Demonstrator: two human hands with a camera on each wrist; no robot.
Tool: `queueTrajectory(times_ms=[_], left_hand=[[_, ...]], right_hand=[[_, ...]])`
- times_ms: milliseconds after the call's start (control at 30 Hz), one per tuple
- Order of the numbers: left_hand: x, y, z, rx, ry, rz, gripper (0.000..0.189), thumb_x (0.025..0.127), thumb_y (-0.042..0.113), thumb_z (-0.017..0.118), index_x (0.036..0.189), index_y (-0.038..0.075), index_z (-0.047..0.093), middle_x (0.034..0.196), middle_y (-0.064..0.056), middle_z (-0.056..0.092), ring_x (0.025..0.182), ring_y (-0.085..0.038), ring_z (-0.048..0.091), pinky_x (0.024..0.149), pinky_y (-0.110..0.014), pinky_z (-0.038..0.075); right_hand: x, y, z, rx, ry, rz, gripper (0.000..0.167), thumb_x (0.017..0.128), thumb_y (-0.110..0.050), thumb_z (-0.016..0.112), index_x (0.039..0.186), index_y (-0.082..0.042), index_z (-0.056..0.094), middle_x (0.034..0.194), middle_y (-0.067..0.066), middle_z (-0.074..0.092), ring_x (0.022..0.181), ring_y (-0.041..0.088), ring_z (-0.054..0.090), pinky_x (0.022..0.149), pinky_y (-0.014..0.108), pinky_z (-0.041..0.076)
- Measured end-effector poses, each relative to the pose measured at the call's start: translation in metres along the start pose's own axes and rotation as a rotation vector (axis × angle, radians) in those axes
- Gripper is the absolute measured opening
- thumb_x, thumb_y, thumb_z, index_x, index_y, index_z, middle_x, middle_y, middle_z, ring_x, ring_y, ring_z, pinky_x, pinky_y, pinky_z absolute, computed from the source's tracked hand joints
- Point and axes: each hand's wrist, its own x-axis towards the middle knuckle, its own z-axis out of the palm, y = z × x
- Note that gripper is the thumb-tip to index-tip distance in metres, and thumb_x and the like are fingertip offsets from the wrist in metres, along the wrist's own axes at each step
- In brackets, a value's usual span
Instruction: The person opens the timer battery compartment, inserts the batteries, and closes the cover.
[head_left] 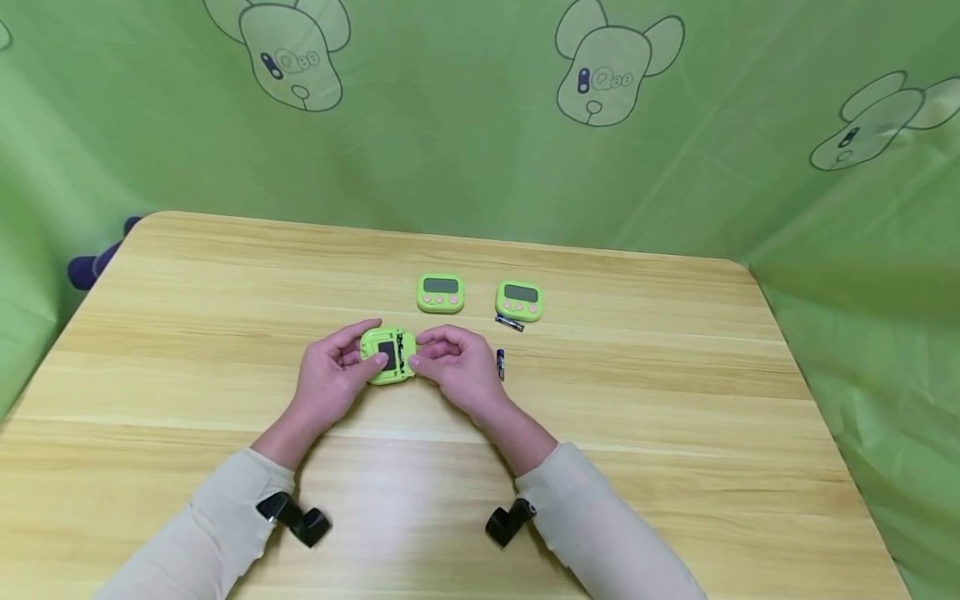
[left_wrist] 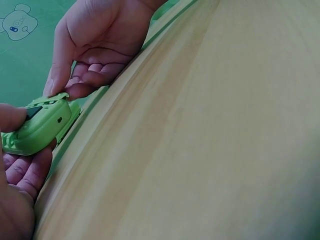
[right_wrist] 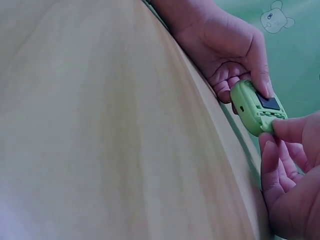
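A green digital timer [head_left: 372, 343] is held back side up above the table, a dark square on its back and its narrow battery slot uncovered. My left hand [head_left: 327, 372] grips it by the left side, thumb on the dark square and fingers beneath. At the slot's right edge, my right hand [head_left: 467, 371] pinches the green battery cover [left_wrist: 61, 96] between thumb and fingers. The cover touches the timer; whether it is fully detached I cannot tell. What lies inside the slot is too small to make out.
Two more green timers, a left one [head_left: 440, 294] and a right one [head_left: 519, 302], lie screen up farther back. One small battery [head_left: 510, 322] lies against the right timer; another battery [head_left: 500, 364] lies beside my right hand. Green curtains surround the wooden table [head_left: 637, 400].
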Motion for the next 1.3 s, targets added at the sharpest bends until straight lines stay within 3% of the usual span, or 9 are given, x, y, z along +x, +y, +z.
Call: queueTrajectory(times_ms=[267,400,533,733,900,1133,1300], left_hand=[[0.0,0.0,0.0,0.001,-0.022,-0.003,0.046,0.086,-0.006,0.073,0.131,-0.004,0.062,0.085,-0.016,0.068,0.063,-0.011,0.059,0.051,-0.019,0.049],[0.001,0.001,0.001,0.006,-0.018,-0.005,0.046,0.086,-0.006,0.073,0.13,-0.005,0.061,0.085,-0.016,0.068,0.064,-0.011,0.06,0.053,-0.019,0.051],[0.001,0.003,0.0,0.004,-0.013,-0.008,0.045,0.086,-0.007,0.072,0.131,-0.005,0.061,0.082,-0.015,0.067,0.063,-0.01,0.058,0.052,-0.018,0.049],[0.002,0.004,-0.001,-0.039,-0.04,0.002,0.046,0.087,-0.009,0.07,0.131,-0.008,0.059,0.092,-0.022,0.071,0.071,-0.013,0.067,0.062,-0.022,0.056],[0.002,0.004,-0.002,-0.058,-0.057,0.004,0.045,0.087,-0.012,0.069,0.13,-0.009,0.06,0.095,-0.025,0.07,0.076,-0.014,0.069,0.067,-0.024,0.058],[0.001,0.003,-0.003,-0.052,-0.057,-0.015,0.044,0.087,-0.011,0.069,0.13,-0.008,0.06,0.083,-0.021,0.068,0.068,-0.009,0.064,0.06,-0.02,0.055],[0.001,0.002,-0.002,-0.064,-0.034,-0.039,0.043,0.089,-0.008,0.068,0.131,-0.009,0.059,0.092,-0.023,0.07,0.074,-0.011,0.068,0.064,-0.022,0.056]], right_hand=[[0.002,-0.001,0.004,-0.081,0.017,-0.053,0.025,0.078,0.0,0.083,0.101,-0.005,0.074,0.079,0.006,0.069,0.068,0.018,0.066,0.066,0.03,0.058],[0.002,0.004,0.005,-0.102,0.039,-0.142,0.026,0.078,-0.001,0.084,0.102,-0.005,0.077,0.082,0.005,0.072,0.071,0.016,0.068,0.068,0.028,0.058],[0.001,0.006,0.005,-0.04,0.007,-0.183,0.022,0.084,-0.002,0.08,0.106,-0.002,0.077,0.089,0.008,0.075,0.07,0.019,0.07,0.065,0.032,0.06],[0.005,-0.001,-0.001,0.117,-0.068,-0.017,0.02,0.09,-0.001,0.073,0.11,0.002,0.074,0.085,0.016,0.073,0.063,0.021,0.069,0.057,0.032,0.059],[0.011,-0.004,-0.004,0.126,-0.104,0.089,0.022,0.089,-0.001,0.075,0.111,0.002,0.073,0.09,0.015,0.073,0.068,0.02,0.07,0.058,0.028,0.058],[0.009,-0.005,-0.001,0.071,-0.093,0.097,0.02,0.088,-0.003,0.076,0.108,0.001,0.074,0.089,0.012,0.073,0.071,0.02,0.07,0.057,0.026,0.057],[0.007,0.0,0.007,0.072,-0.041,0.05,0.018,0.089,-0.003,0.075,0.107,0.0,0.074,0.087,0.01,0.072,0.068,0.017,0.067,0.054,0.023,0.054]])
